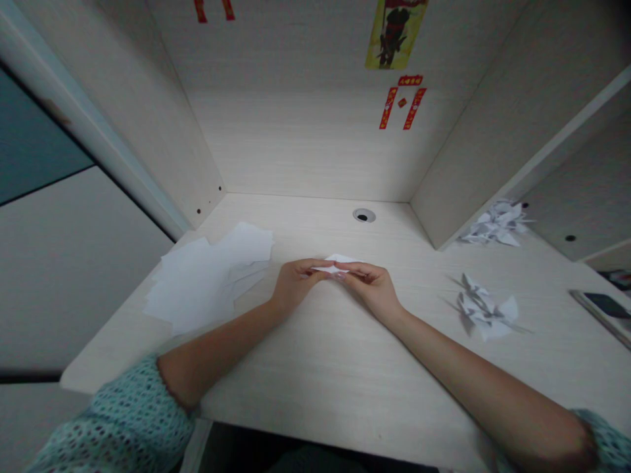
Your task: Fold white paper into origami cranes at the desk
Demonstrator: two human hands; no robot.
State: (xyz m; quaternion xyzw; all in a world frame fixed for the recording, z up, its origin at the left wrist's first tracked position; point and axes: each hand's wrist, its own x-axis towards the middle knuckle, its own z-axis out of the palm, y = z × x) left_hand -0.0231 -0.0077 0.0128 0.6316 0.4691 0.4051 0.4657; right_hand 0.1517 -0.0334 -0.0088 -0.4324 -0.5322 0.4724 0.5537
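Observation:
A small piece of folded white paper (pixel 340 258) is pinched between my two hands near the middle of the desk. My left hand (pixel 298 279) grips its left side with thumb and fingers closed. From the right, my right hand (pixel 369 281) pinches it too, and the fingertips of both hands meet at its near edge. Most of the paper is covered by my fingers, so its exact folded shape cannot be made out. To the left of my left hand lies a spread pile of white paper sheets (pixel 197 282).
Several folded white paper figures (pixel 487 309) rest right of my right arm. A larger heap of similar figures (pixel 497 223) sits behind, beside the upright divider panel (pixel 473 131). A phone (pixel 606 305) lies at the right edge. A round cable hole (pixel 363 215) is at the back.

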